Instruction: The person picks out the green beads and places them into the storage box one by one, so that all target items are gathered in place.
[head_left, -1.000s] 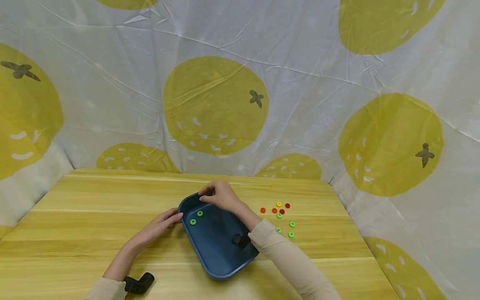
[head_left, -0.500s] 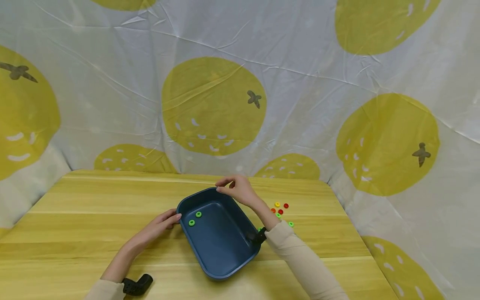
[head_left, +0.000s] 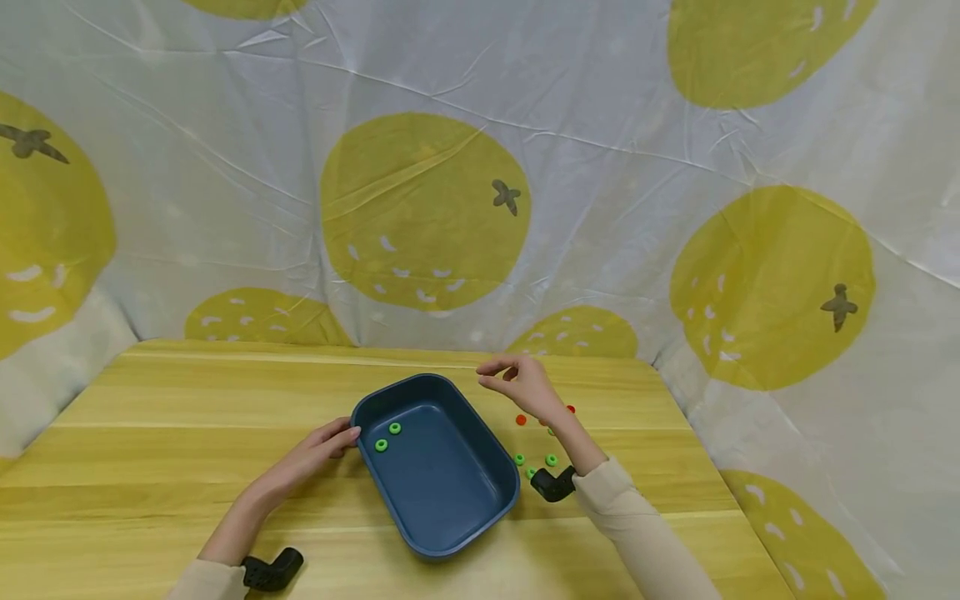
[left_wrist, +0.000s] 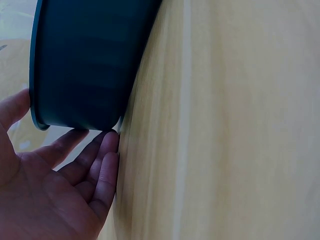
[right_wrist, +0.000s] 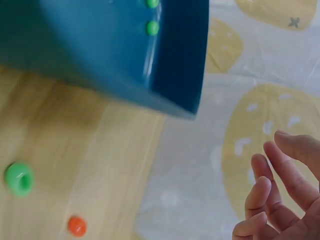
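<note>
My left hand (head_left: pixel 315 452) rests against the far left corner of a dark blue rectangular tray (head_left: pixel 450 492). In the left wrist view, the thumb touches the tray's rim and the loosely straight fingers (left_wrist: pixel 102 182) lie against its outer wall. Two small green ring-shaped beads (head_left: pixel 395 428) sit on the tray floor near that corner. Beyond the tray's right side, my right hand (head_left: pixel 527 388) hovers over the table with nothing between thumb and index finger. In the right wrist view, its fingers (right_wrist: pixel 287 170) are slightly bent. Below it lie loose beads, among them an orange one (head_left: pixel 521 420).
Several green beads (head_left: pixel 551 460) and a red bead (head_left: pixel 572 409) lie on the wooden table (head_left: pixel 225 433) right of the tray, partly behind the right forearm. A white cloth (head_left: pixel 600 217) with yellow fruit prints hangs behind the table. Each wrist wears a black camera mount (head_left: pixel 273 570).
My right hand has moved rightward from over the tray's far end, past its rim, to above the table. The left hand, the tray and the two green beads inside stay put.
</note>
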